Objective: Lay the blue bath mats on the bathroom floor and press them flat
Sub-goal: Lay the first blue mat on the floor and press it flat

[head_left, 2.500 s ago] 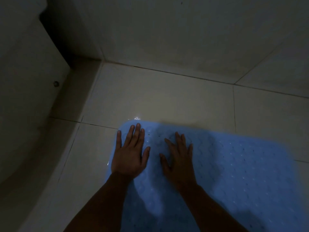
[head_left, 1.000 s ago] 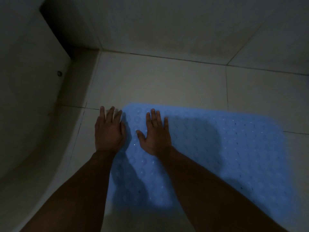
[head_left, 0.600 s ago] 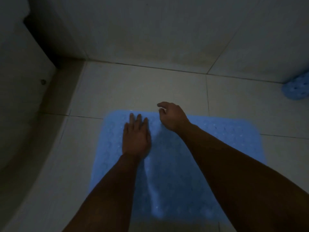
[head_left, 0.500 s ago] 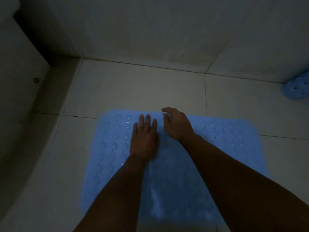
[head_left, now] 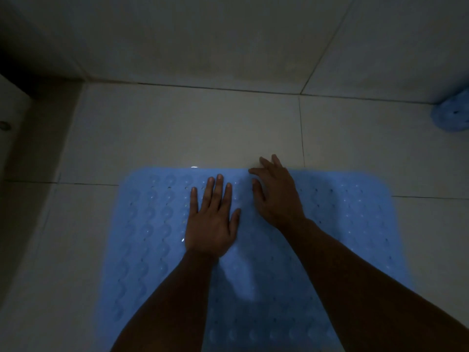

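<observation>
Dim light, head view looking down. Blue mat [head_left: 330, 250] fills the lower centre of the frame, lying on the pale tiled floor [head_left: 177, 133], far edge running across mid-frame just short of the wall [head_left: 203, 41].

Left hand [head_left: 212, 224] sits palm down on the mat at centre frame, fingers spread and straight, gripping nothing. Right hand [head_left: 278, 196] is just beside it, toward the upper right, also unclenched, fingers loosely curved, tips reaching past the mat's far edge onto the tile. I cannot tell whether its palm bears down fully.

A second blue mat [head_left: 451, 115], rolled or bunched as far as I can tell, shows at the right edge, upper part of the frame, against the wall.

Handling, my read: the mat looks like thin, soft rubber or plastic, dotted with holes and raised bumps, probably suction cups. Light and floppy, likely to slide on smooth tile until pressed. I would not pinch it; flat palms, working outward to edges and corners, suit it best. To shift it, take a corner.
</observation>
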Motion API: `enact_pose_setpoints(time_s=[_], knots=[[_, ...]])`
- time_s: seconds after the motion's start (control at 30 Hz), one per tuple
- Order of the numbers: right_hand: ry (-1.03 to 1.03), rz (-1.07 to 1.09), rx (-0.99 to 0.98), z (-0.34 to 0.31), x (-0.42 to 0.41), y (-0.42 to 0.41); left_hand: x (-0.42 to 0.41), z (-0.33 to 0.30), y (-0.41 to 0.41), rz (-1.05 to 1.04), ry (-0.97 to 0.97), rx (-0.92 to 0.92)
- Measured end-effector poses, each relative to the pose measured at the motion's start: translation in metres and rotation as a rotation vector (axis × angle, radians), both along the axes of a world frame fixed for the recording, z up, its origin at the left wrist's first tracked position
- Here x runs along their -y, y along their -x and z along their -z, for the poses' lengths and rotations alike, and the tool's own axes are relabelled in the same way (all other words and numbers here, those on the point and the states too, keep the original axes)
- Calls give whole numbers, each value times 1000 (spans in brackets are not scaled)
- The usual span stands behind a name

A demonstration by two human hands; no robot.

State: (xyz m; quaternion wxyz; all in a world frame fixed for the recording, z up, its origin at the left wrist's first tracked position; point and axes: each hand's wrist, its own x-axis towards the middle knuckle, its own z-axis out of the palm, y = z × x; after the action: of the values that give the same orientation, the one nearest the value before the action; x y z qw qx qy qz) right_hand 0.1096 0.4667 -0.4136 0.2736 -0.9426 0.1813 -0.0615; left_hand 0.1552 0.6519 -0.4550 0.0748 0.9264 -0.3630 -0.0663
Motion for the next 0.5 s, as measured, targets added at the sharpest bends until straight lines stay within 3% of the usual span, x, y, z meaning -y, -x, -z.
enact_pose_setpoints(time_s=[0.2, 0.5], knots=[[42, -25, 93, 4, -1, 7, 1, -2, -1, -9, -27, -10], [46, 7, 69, 7, 8, 28, -1, -5, 1, -21, -75, -11]])
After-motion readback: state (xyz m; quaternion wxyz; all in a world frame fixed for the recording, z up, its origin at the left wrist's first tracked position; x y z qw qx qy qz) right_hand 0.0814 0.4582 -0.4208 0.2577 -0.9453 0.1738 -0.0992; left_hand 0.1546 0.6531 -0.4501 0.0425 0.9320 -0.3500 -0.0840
